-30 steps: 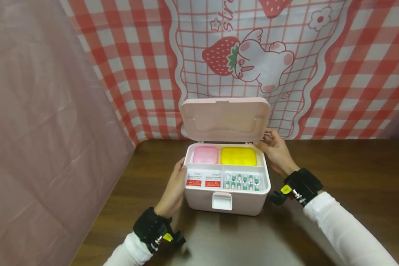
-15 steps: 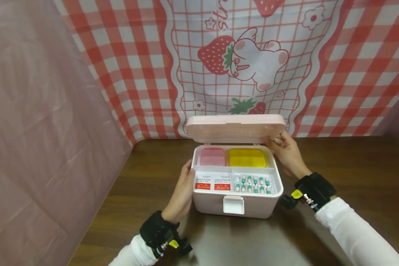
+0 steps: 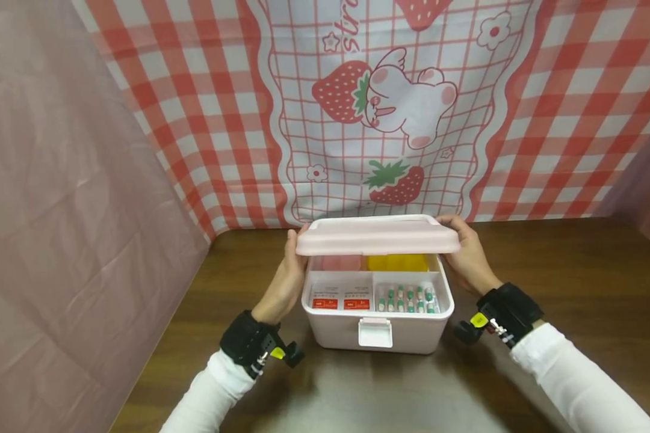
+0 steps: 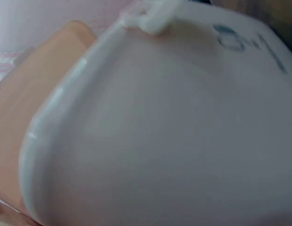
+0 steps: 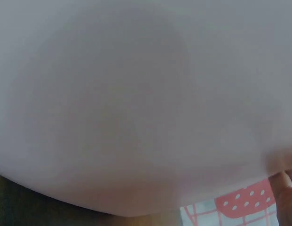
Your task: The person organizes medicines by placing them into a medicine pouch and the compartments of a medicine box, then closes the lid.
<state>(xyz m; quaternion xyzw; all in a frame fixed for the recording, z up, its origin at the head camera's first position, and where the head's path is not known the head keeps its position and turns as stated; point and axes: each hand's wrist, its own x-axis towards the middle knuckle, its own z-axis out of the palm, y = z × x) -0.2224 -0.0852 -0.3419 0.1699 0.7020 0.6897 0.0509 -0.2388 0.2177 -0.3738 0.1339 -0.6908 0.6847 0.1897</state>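
A pale pink medicine box (image 3: pixel 336 334) stands on the table with its lid (image 3: pixel 379 239) tilted forward, partly down over the back compartments. My right hand (image 3: pixel 467 255) holds the lid at its right rear corner; bent fingers show at the edge of the right wrist view. My left hand (image 3: pixel 284 282) lies along the box's left side, straight fingers touching the lid's left end. Under the lid, a pink case (image 3: pixel 341 263) and a yellow case (image 3: pixel 396 263) are half hidden. In front lie white packets with red labels (image 3: pixel 325 304) and a blister pack of green-and-white capsules (image 3: pixel 410 299).
The white latch (image 3: pixel 375 332) hangs at the box's front. The brown wooden table (image 3: pixel 590 288) extends to both sides. Behind it hangs a red-and-white checked cloth (image 3: pixel 222 120) with strawberries, and a pink cloth (image 3: pixel 76 240) hangs at the left.
The lid has swung from upright forward and down, guided by my right hand. My left hand has moved up from the box's side wall to the lid's left end.
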